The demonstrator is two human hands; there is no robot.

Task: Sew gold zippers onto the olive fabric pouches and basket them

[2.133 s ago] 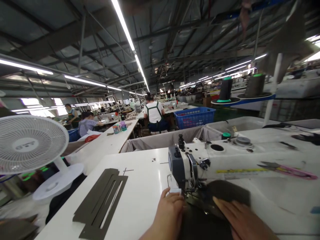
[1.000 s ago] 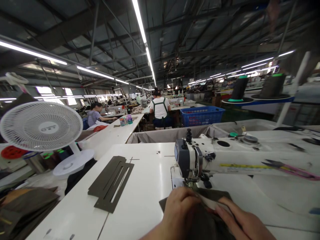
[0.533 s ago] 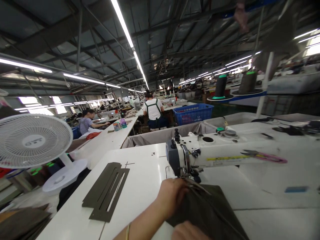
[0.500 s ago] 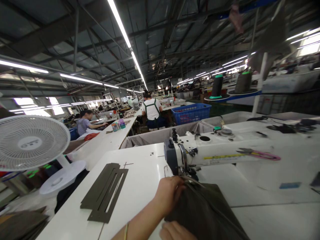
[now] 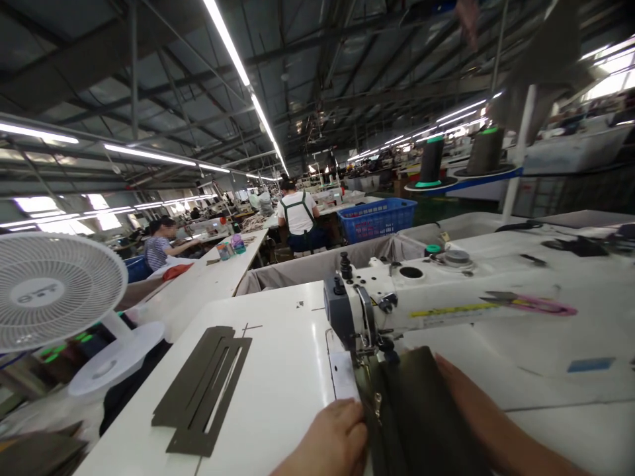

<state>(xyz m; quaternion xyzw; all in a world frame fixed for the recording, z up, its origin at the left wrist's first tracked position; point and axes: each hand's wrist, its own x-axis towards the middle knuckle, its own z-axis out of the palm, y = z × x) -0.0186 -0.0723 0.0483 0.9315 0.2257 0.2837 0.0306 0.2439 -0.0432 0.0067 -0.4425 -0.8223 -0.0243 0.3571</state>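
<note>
- At lower centre we have dark olive fabric (image 5: 421, 416) at the foot of the sewing machine (image 5: 426, 294), a small metal pull (image 5: 378, 403) on it.
- Our left hand (image 5: 333, 433) curls at the fabric's left edge; we cannot tell if it pinches.
- Our right hand (image 5: 466, 390) lies along its right side, fingers partly hidden, grip unclear.
- At lower left we see slotted olive pieces (image 5: 191, 390).

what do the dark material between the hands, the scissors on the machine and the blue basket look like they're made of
Dark material: probably cloth, perhaps coated; it bends in smooth folds with a low sheen.
Scissors: grey blades, likely metal; smooth pink handles, plastic or coated metal, hard to tell.
Blue basket: probably moulded plastic, given its even colour and openwork walls.
</note>
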